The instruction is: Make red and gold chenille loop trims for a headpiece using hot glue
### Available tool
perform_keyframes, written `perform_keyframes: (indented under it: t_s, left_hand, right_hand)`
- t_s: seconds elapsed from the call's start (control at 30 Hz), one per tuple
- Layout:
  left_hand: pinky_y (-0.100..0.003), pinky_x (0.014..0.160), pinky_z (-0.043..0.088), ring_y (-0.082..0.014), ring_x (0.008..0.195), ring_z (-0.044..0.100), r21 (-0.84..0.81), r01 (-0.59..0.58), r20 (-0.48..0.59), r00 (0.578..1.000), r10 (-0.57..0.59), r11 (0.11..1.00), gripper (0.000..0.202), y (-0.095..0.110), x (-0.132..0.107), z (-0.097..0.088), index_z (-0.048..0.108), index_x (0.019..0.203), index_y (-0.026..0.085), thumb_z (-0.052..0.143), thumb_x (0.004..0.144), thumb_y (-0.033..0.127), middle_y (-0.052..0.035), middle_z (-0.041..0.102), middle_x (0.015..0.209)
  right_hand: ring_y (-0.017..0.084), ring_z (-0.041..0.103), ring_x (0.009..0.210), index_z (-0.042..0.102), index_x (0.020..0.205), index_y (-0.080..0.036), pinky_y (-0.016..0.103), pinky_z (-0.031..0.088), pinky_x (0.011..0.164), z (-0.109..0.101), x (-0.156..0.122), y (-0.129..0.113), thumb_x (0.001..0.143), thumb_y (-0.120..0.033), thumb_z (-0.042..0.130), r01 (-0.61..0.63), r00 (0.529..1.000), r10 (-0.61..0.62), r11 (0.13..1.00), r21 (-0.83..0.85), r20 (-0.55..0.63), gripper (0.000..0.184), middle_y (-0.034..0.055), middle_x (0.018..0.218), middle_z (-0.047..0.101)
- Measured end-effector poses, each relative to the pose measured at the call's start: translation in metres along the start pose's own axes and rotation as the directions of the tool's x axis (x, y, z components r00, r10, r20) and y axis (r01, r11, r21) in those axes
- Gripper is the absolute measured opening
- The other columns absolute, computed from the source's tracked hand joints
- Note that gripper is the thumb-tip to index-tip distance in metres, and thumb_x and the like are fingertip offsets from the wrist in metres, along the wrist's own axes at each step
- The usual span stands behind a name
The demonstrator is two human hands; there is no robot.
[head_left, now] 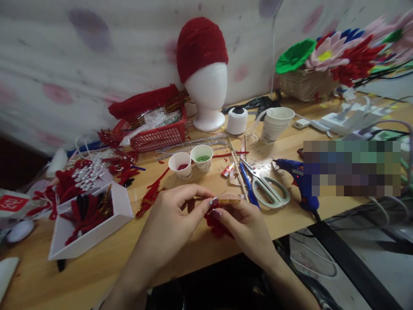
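Both my hands meet over the near edge of the wooden table [106,262]. My left hand [171,219] pinches a thin gold glitter pipe cleaner [227,201] between thumb and fingertips. My right hand [247,226] is closed too, holding a red fuzzy piece [214,224] beneath it, its fingertips pressed against the gold stem. The gold stem sticks out to the right above my right hand.
Two small paper cups, one with red beads [181,165], one with green beads [202,157], stand just beyond. Scissors [266,185], a blue pen [248,186] and a blue glue gun [298,181] lie to the right. A white box [97,230] of red pieces, a red basket [158,135] and a foam head [208,97] in a red hat also stand here.
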State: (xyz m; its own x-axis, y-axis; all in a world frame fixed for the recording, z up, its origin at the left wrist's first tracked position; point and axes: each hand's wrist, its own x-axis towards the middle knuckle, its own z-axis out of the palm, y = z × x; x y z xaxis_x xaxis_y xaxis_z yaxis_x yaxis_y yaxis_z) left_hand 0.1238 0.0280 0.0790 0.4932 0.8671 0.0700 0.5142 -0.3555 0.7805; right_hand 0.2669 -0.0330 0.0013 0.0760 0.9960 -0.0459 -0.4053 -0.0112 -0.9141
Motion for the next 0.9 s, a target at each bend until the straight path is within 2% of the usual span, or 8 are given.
perform_keyframes:
  t_s: [0.13, 0.27, 0.43, 0.53, 0.6, 0.73, 0.83, 0.9]
  left_hand:
    - [-0.021, 0.071, 0.053, -0.0131, 0.081, 0.072, -0.066, 0.066, 0.008, 0.998, -0.066, 0.996, 0.013, -0.002, -0.005, 0.001, 0.080, 0.088, 0.030, 0.068, 0.085, 0.026, 0.0064, 0.081, 0.088]
    - [-0.020, 0.068, 0.056, -0.0140, 0.078, 0.073, -0.146, 0.136, -0.004, 0.990, -0.138, 0.980, 0.011, -0.003, -0.009, 0.001, 0.081, 0.087, 0.029, 0.073, 0.080, 0.027, 0.0041, 0.081, 0.086]
    - [-0.018, 0.068, 0.057, -0.0133, 0.077, 0.074, -0.242, 0.146, -0.058, 0.985, -0.164, 0.959, 0.011, -0.009, -0.010, 0.006, 0.079, 0.088, 0.026, 0.074, 0.078, 0.026, 0.0022, 0.080, 0.086]
    - [-0.019, 0.069, 0.058, -0.0138, 0.077, 0.073, -0.265, 0.152, -0.052, 0.984, -0.172, 0.952, 0.012, -0.012, -0.010, 0.008, 0.078, 0.089, 0.024, 0.073, 0.079, 0.027, 0.0006, 0.080, 0.086]
    - [-0.020, 0.065, 0.056, -0.0139, 0.073, 0.072, -0.235, 0.153, -0.065, 0.983, -0.172, 0.960, 0.012, -0.012, -0.011, 0.008, 0.078, 0.088, 0.024, 0.073, 0.079, 0.029, -0.0002, 0.079, 0.084]
    - [-0.021, 0.058, 0.053, -0.0141, 0.065, 0.067, -0.146, 0.151, -0.066, 0.985, -0.161, 0.978, 0.013, -0.010, -0.012, 0.004, 0.079, 0.083, 0.022, 0.072, 0.078, 0.032, -0.0015, 0.078, 0.077]
    - [-0.022, 0.056, 0.051, -0.0145, 0.063, 0.066, -0.105, 0.147, -0.067, 0.986, -0.154, 0.984, 0.014, -0.008, -0.012, 0.003, 0.079, 0.082, 0.021, 0.071, 0.078, 0.031, -0.0018, 0.077, 0.075]
    - [-0.023, 0.058, 0.052, -0.0147, 0.064, 0.066, -0.108, 0.141, -0.080, 0.985, -0.150, 0.984, 0.013, -0.006, -0.012, 0.004, 0.079, 0.083, 0.021, 0.071, 0.079, 0.030, -0.0017, 0.078, 0.077]
  right_hand:
    - [0.008, 0.062, 0.040, 0.069, 0.087, -0.018, 0.013, 0.050, 0.036, -0.003, -0.004, -0.001, 0.079, -0.036, 0.080, -0.077, 0.997, 0.077, 0.997, 0.000, 0.005, 0.023, 0.0012, 0.066, 0.076]
    - [0.010, 0.068, 0.049, 0.068, 0.085, -0.019, 0.013, 0.053, 0.042, -0.004, -0.007, -0.004, 0.077, -0.034, 0.083, -0.017, 0.999, 0.014, 0.998, -0.063, -0.039, 0.023, 0.0024, 0.069, 0.078]
    - [0.012, 0.069, 0.054, 0.068, 0.088, -0.019, 0.020, 0.057, 0.047, -0.005, -0.007, -0.007, 0.090, -0.043, 0.068, 0.031, 0.999, -0.030, 0.997, -0.077, 0.011, 0.023, 0.0025, 0.071, 0.075]
    - [0.013, 0.069, 0.066, 0.068, 0.084, -0.021, 0.022, 0.057, 0.060, -0.012, -0.006, -0.009, 0.091, -0.040, 0.068, 0.155, 0.985, -0.167, 0.968, -0.196, -0.048, 0.020, 0.0012, 0.075, 0.072]
    - [0.012, 0.066, 0.073, 0.067, 0.081, -0.021, 0.022, 0.054, 0.068, -0.020, -0.005, -0.010, 0.092, -0.038, 0.066, 0.267, 0.941, -0.314, 0.916, -0.301, -0.123, 0.020, 0.0000, 0.078, 0.069]
    - [0.011, 0.054, 0.068, 0.065, 0.082, -0.023, 0.023, 0.046, 0.063, -0.034, -0.005, -0.013, 0.102, -0.040, 0.048, 0.352, 0.856, -0.468, 0.838, -0.416, -0.219, 0.031, -0.0018, 0.075, 0.059]
    - [0.012, 0.053, 0.067, 0.060, 0.069, -0.021, 0.025, 0.044, 0.063, -0.036, -0.007, -0.015, 0.103, -0.040, 0.046, 0.387, 0.830, -0.524, 0.787, -0.480, -0.190, 0.040, -0.0014, 0.071, 0.053]
    - [0.015, 0.060, 0.076, 0.061, 0.074, -0.022, 0.028, 0.049, 0.072, -0.032, -0.010, -0.015, 0.099, -0.039, 0.056, 0.392, 0.860, -0.498, 0.785, -0.480, -0.112, 0.030, 0.0003, 0.077, 0.060]
